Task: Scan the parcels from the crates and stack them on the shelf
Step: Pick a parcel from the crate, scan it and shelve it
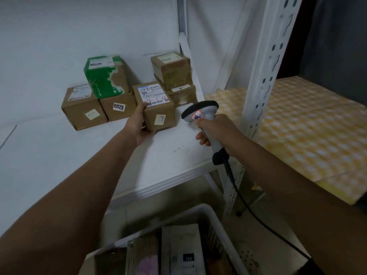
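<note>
Where the white plastic crate (218, 221) of flat packets sits at the bottom of the frame, both arms reach beyond it over the white metal shelf (79, 155). The right hand (216, 130) grips a grey handheld scanner (200, 114); the left hand (139, 124) holds a brown labelled cardboard parcel (156, 108) at centre, resting on the shelf. Behind it stand brown boxes and a green-wrapped box (105, 76).

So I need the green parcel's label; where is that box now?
Head view, left of centre: the green box sits atop two brown boxes at the back of the white shelf.
</note>
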The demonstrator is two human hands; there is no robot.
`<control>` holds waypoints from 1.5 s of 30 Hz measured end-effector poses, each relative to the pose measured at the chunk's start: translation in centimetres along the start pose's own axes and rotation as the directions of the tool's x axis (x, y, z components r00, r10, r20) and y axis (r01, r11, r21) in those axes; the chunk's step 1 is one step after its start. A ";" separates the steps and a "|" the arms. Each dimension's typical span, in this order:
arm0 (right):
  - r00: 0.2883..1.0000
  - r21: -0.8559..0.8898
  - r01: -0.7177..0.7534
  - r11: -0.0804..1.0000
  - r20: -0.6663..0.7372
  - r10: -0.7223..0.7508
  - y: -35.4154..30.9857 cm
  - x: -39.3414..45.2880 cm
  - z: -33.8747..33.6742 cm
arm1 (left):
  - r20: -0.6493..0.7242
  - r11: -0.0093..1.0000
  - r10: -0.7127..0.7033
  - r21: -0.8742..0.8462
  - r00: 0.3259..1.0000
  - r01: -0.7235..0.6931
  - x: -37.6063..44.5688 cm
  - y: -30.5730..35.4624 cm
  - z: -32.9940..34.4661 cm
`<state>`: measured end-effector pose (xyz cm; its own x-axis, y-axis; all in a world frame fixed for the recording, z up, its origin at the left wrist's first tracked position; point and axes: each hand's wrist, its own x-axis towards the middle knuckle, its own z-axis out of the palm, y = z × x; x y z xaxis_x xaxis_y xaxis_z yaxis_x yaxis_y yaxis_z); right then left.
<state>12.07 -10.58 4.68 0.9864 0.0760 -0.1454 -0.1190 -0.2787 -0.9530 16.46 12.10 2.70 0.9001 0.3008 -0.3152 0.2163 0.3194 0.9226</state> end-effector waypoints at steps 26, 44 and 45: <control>0.994 0.000 -0.041 0.999 0.102 0.041 1.1 1.5 3.2 | 0.549 -0.434 0.471 0.826 0.691 -0.361 5.2 -2.7 -1.5; 0.995 -0.009 -0.039 0.999 0.094 0.040 2.2 0.2 2.1 | 0.466 -0.355 0.301 0.864 0.832 -0.356 4.7 0.2 -0.2; 0.995 -0.006 -0.040 0.999 0.093 0.040 2.3 -0.3 2.1 | 0.483 -0.331 0.305 0.862 0.821 -0.385 3.4 0.0 -0.3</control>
<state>11.23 -9.22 2.02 0.9660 0.1539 -0.2077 -0.1573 -0.2873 -0.9448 19.42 13.46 1.57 0.9874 -0.0901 0.1300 -0.0919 -0.9957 0.0076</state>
